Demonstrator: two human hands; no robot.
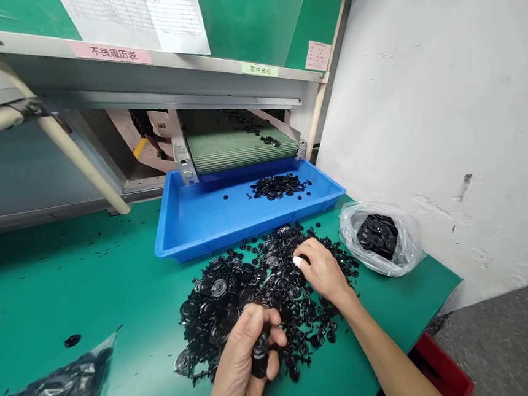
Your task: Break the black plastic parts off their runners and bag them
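Note:
My left hand [242, 366] is shut around a short stack of black plastic discs [261, 353], low in the view at the near edge of the pile. A heap of black moulded plastic discs and sprue pieces [249, 298] covers the green mat. My right hand [322, 270] rests on the heap's right side, with a white covering on one fingertip [298, 261]. Its fingertips are bunched among the pieces, and I cannot tell whether they grip one.
A blue plastic tray [248, 224] holding black pieces sits below a green belt conveyor [241, 149]. Clear bags of black parts lie at right [381, 237] and lower left [50, 395]. A white wall [423, 116] stands right; a red crate [440, 367] lies below the mat's edge.

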